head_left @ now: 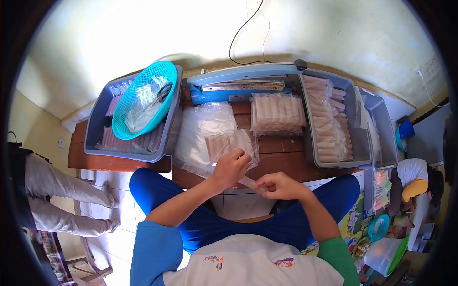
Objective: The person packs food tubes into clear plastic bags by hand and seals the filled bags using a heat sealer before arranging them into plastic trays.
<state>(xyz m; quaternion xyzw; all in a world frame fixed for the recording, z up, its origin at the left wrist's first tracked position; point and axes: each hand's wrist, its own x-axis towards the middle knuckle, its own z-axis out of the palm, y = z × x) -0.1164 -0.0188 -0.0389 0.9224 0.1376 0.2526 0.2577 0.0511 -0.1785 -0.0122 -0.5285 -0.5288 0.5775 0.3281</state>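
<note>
The left hand (232, 168) hides the upper end of a slim pale tube (250, 182); we see its fingers curled but cannot tell what they grip. The right hand (281, 186) pinches the tube's other end between thumb and forefinger. The tube slants between the hands at the middle of the surface's near edge. Dark scissor-like handles (165, 91) lie partly buried in clear plastic (145, 97), and a person at the left is cut off above the trousers (59, 190).

The surface is a red-brown wooden table (281, 162) against a pale wall (157, 28), above a tiled floor (243, 205).

We count one blue sealing machine (243, 71) along the far edge; one turquoise basket (124, 102) tilted over one grey tub (168, 138) at the left end; two grey tubs at the right end, the nearer packed with pinkish tubes (329, 119); one plump bundle (277, 112) before the machine; one flatter packet (231, 145) beside the left hand, on clear bags (202, 128) too overlapped to count.
</note>
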